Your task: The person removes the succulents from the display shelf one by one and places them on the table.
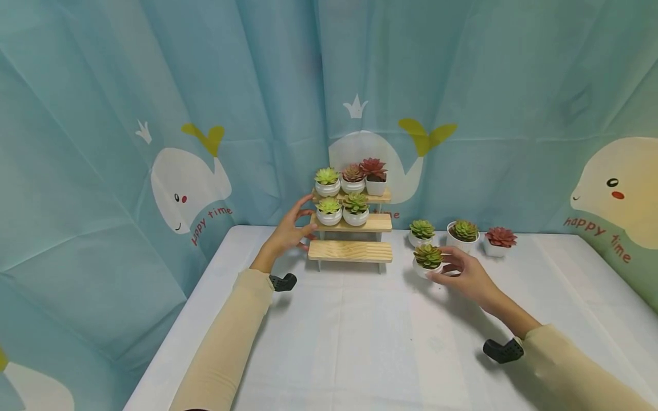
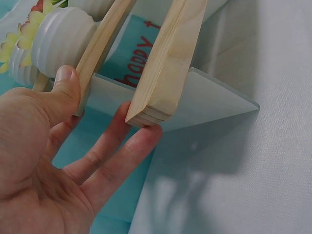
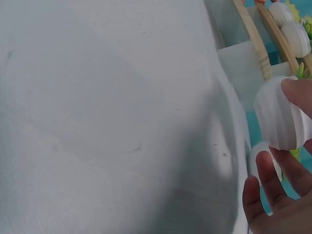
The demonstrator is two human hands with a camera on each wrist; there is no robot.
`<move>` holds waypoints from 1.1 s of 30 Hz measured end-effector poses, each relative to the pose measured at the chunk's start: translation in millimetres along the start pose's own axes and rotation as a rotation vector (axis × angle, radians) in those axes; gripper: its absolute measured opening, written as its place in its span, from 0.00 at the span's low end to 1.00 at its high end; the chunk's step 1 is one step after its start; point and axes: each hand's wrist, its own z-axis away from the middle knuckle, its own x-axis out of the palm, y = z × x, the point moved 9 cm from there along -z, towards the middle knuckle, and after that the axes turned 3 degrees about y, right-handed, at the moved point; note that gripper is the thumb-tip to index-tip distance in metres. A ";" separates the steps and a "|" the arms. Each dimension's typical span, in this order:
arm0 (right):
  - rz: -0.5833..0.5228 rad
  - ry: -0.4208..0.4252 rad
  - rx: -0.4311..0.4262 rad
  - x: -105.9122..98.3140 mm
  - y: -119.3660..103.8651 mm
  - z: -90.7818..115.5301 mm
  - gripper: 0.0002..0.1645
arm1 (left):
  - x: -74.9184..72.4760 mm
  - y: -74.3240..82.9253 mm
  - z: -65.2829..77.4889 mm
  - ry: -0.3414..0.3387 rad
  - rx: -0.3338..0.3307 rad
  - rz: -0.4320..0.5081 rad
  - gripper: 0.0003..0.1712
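A three-tier wooden stand [image 1: 350, 251] stands at the back of the table. At its left end my left hand [image 1: 289, 231] holds it; in the left wrist view the thumb lies on the middle shelf [image 2: 97, 53] and two fingertips touch the end of the bottom shelf [image 2: 163, 83]. My right hand [image 1: 470, 277] pinches a small white-potted green succulent [image 1: 428, 260], lifted beside the stand's right side. In the right wrist view its ribbed white pot [image 3: 278, 114] sits between thumb and fingers. Two potted succulents, one light green [image 1: 329, 211], occupy the middle shelf.
The top shelf bears a light green succulent [image 1: 327, 180], a reddish one [image 1: 353, 178] and a dark red one [image 1: 375, 178]. Right of the stand are two green succulents [image 1: 421, 233] [image 1: 464, 234] and a red one [image 1: 498, 242]. Behind hangs a blue curtain [image 1: 277, 114].
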 end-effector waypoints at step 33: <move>0.129 -0.015 -0.040 14.1 12.9 -3.7 0.37 | -0.3 0.9 -0.3 -0.004 0.015 0.000 0.45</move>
